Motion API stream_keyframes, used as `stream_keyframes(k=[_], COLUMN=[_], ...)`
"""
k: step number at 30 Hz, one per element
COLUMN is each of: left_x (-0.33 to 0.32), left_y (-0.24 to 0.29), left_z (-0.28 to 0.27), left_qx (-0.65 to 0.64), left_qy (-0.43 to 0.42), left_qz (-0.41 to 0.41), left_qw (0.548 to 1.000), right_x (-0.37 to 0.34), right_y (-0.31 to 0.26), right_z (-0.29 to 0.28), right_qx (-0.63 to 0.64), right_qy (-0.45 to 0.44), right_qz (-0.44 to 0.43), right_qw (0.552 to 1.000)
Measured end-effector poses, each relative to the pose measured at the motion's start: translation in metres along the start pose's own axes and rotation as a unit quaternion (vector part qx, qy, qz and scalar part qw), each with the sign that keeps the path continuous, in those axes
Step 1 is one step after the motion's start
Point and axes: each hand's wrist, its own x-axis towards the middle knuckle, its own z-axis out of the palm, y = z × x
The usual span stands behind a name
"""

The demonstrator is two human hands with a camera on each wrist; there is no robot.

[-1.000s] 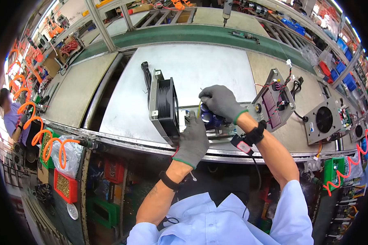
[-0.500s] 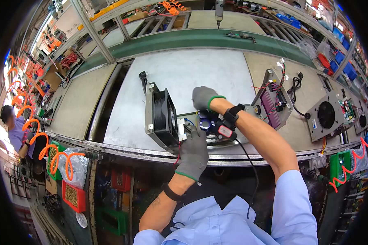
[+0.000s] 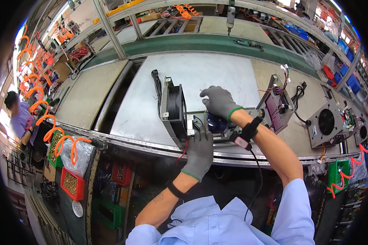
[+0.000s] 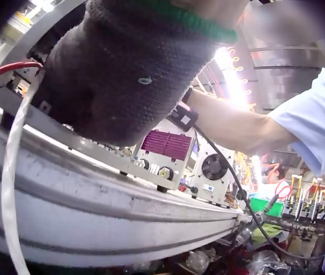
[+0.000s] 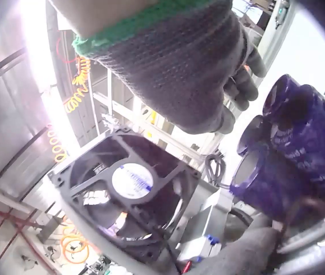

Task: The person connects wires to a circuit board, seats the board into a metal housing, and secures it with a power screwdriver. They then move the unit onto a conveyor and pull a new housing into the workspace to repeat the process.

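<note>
Capacitors [image 5: 274,180] just beside right fingers [image 5: 245,87], fan [image 3: 176,105] near left fingers [image 3: 203,134]

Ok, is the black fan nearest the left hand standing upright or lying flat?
Upright: in the head view, the black fan stands on edge against the grey metal panel.

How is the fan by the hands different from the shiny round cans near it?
The fan is black, while the cans are bluish purple. The fan is square outside, but the cans are rounded like tubes. The fan is bigger than any one of the cans. Both are near the left hand.
</note>
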Motion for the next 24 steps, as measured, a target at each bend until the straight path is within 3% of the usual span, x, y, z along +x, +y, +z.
stream_keyframes(k=[3, 7, 12, 19, 22, 23, 24], left_x=[-0.024, -0.055, -0.081, -0.096, -0.087, -0.087, -0.087], left_y=[0.000, 0.001, -0.028, -0.058, -0.049, -0.050, -0.050], left_z=[-0.032, -0.053, -0.045, -0.022, -0.022, -0.013, -0.009], left_qx=[-0.102, -0.231, -0.243, -0.257, -0.270, -0.262, -0.257], left_qy=[0.072, 0.119, 0.164, 0.137, 0.059, 0.077, 0.079], left_qz=[0.068, 0.037, -0.033, -0.168, -0.217, -0.190, -0.182], left_qw=[0.990, 0.965, 0.955, 0.942, 0.936, 0.943, 0.946], right_x=[-0.021, -0.038, -0.042, -0.045, -0.037, -0.036, -0.043], right_y=[-0.012, -0.025, -0.041, -0.046, -0.051, -0.050, -0.047], right_z=[-0.003, 0.006, 0.024, 0.036, 0.037, 0.034, 0.036], right_qx=[-0.034, -0.131, -0.198, -0.218, -0.232, -0.235, -0.225], right_qy=[-0.011, -0.051, -0.109, -0.078, -0.102, -0.131, -0.043], right_qz=[-0.051, -0.100, -0.078, -0.063, -0.063, -0.066, -0.090], right_qw=[0.998, 0.985, 0.971, 0.971, 0.965, 0.961, 0.969])
